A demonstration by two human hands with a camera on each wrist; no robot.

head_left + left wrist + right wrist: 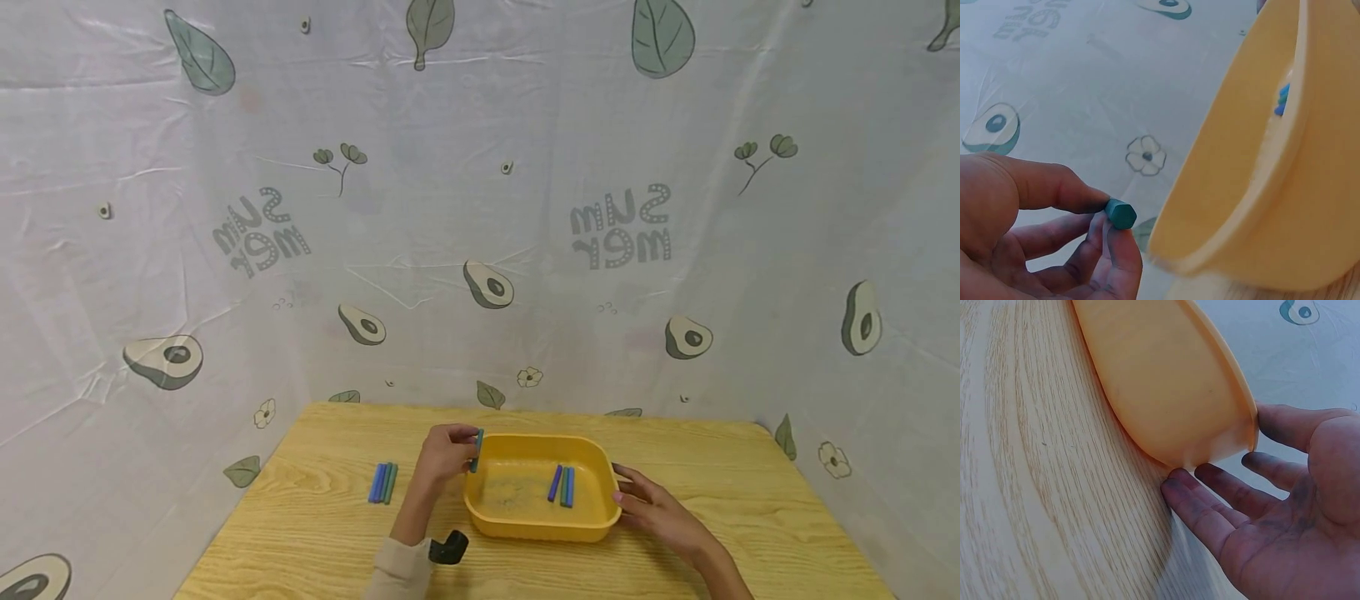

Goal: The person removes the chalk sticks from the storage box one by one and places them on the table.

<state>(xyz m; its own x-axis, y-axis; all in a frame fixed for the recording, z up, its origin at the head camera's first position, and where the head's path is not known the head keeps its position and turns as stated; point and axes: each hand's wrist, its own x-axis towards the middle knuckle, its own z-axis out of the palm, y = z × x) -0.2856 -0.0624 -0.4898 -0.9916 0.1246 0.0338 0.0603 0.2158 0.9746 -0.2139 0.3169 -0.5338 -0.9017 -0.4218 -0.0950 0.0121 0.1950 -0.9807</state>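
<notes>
My left hand [446, 453] pinches a teal six-sided chalk stick [1122, 215] between thumb and fingertips, by the left rim of a yellow plastic tray [543, 530]. In the head view that stick stands nearly upright. Thumb on the rim and fingers against the outer wall, my right hand [660, 512] holds the tray's right end. Three chalk sticks [564, 487], purple, green and blue, lie side by side in the tray's right half. Left of my left hand, a row of blue and green chalk sticks [382, 483] lies on the table.
A wood-grain table [300, 533] carries everything. Behind it hangs a pale sheet [420, 333] printed with avocados and leaves. Dark dust smudges [510, 492] mark the tray's floor. A black device [450, 548] sits at my left wrist.
</notes>
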